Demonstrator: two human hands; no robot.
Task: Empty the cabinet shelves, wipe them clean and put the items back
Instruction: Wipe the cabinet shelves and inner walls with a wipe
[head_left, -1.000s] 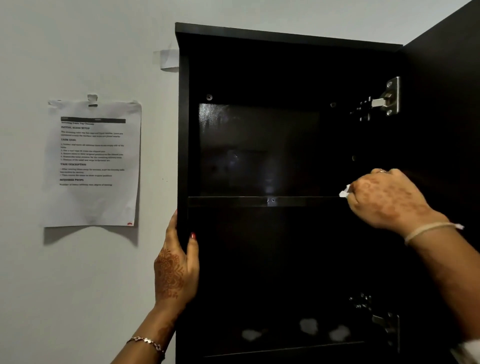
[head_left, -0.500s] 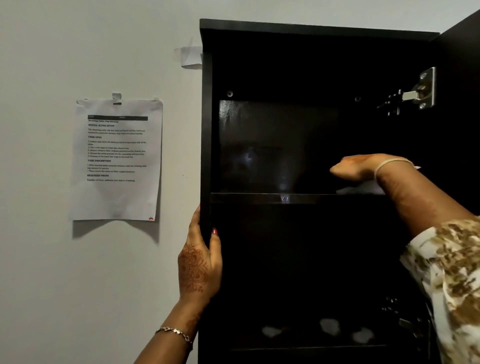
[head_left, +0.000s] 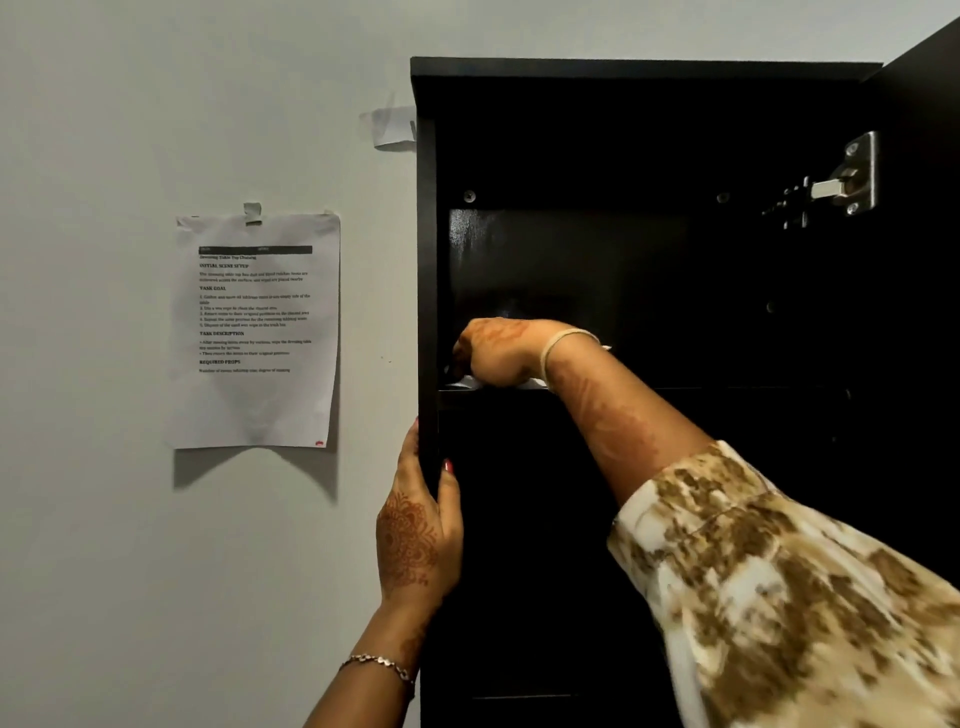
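Pale wall all round, and at centre the dark cabinet (head_left: 623, 70) has its door (head_left: 927, 260) swung wide at the right edge of the frame. On the upper shelf (head_left: 701, 392), at the left corner of the interior, lies the white wipe (head_left: 467, 383). The right hand (head_left: 501, 356) is on top of it, grip curled down and clamped on the wipe, pressing it to the shelf. A patterned sleeve (head_left: 779, 597) fills the lower right. The left hand (head_left: 415, 535), lower centre, has its grip wrapped round the cabinet's left side panel, thumb on the front edge. A metal hinge (head_left: 852, 179) glints upper right. A printed sheet (head_left: 257, 332) is taped to the wall at left.
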